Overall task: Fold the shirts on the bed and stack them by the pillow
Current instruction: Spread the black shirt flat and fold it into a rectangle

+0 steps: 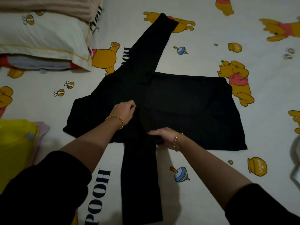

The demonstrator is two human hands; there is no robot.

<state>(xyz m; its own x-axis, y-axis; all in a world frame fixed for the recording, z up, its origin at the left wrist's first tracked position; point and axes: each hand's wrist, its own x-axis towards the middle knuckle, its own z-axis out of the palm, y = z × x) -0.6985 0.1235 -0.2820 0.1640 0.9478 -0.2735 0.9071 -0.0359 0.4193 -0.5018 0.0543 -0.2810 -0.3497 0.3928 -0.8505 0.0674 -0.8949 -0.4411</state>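
Observation:
A black long-sleeved shirt (186, 108) lies spread on the cartoon-print bed sheet (211, 46). One sleeve points up and away, the other runs down toward me. My left hand (124, 110) pinches the fabric near the shirt's middle, fingers curled. At the shirt's near edge, where the lower sleeve starts, my right hand (162, 137) grips the cloth. The white pillow (40, 36) lies at the upper left, with folded grey and red clothes (37, 63) tucked at its near edge.
A beige ribbed blanket (45, 7) sits above the pillow. Yellow and pink garments (17, 143) are heaped at the left edge. A pale object (296, 161) shows at the right edge.

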